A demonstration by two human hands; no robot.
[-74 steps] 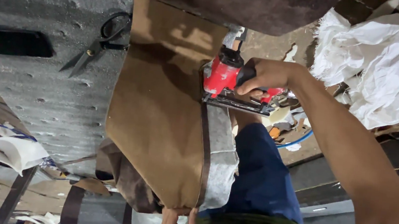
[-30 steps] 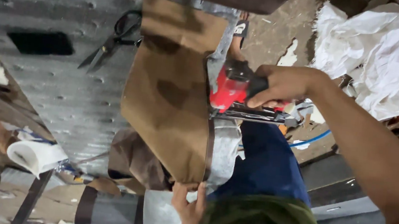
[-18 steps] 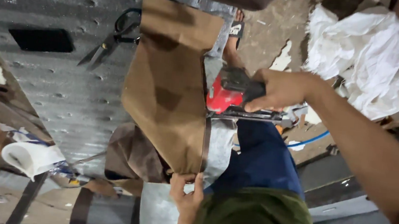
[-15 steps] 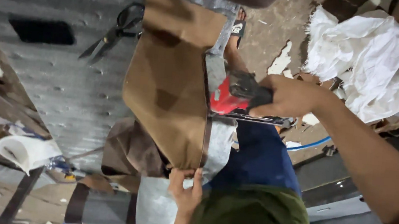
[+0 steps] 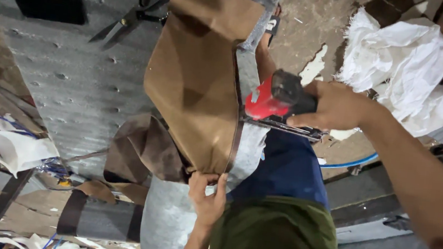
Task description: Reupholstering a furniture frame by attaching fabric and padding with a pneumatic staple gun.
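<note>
Head view: the right hand (image 5: 337,106) clasps a red-and-black staple gun (image 5: 278,100) against the edge of a smooth brown leather panel (image 5: 199,79) lying over a grey padded board (image 5: 248,73), while the left hand (image 5: 206,196) pinches the panel's lower corner.

Red stapler (image 5: 267,99) shifted further down brown fabric (image 5: 199,79) edge.
</note>
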